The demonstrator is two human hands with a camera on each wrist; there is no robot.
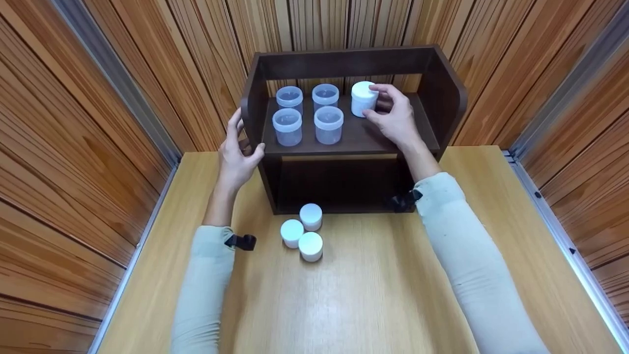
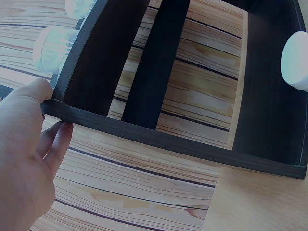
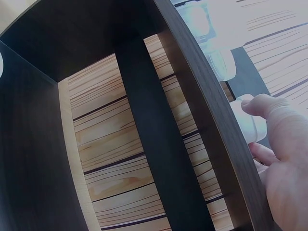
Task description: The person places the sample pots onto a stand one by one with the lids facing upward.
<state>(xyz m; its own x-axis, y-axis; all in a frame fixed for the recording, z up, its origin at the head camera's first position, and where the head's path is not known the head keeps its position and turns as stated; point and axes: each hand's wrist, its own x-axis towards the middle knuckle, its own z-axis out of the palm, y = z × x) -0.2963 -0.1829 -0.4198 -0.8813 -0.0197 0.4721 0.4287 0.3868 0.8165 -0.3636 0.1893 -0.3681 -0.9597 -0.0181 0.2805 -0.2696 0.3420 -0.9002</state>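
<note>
Walls (image 1: pixel 64 128): wood boards, orange-brown with thin dark lines, on the left, far and right sides.
Left sleeve (image 1: pixel 204 290): soft pale cloth with creases, cut off at the near edge.
Left hand (image 1: pixel 237 160): thumb and fingers bent, just a small gap between them, pinching the left side of the shelf (image 1: pixel 376 135).
Shelf build: dark brown flat boards with round top corners, at the far part of the wood table (image 1: pixel 363 300); the low space is dark and hard to see.
Clear cups (image 1: pixel 328 130): four round see-through ones with thick rims, in two rows; the near two hide parts of the far two.
White jars (image 1: pixel 310 247): three, smooth and round, bunched on the table, nearer than the shelf.
Held jar (image 1: pixel 363 102): white, smooth, right of the cups, at the top board; I cannot tell if its bottom touches.
Right hand (image 1: pixel 395 117): thumb and fingers spread jar-wide, gripping the held jar and hiding its right side.
Right sleeve (image 1: pixel 467 260): pale cloth, cut off at the near edge.
</note>
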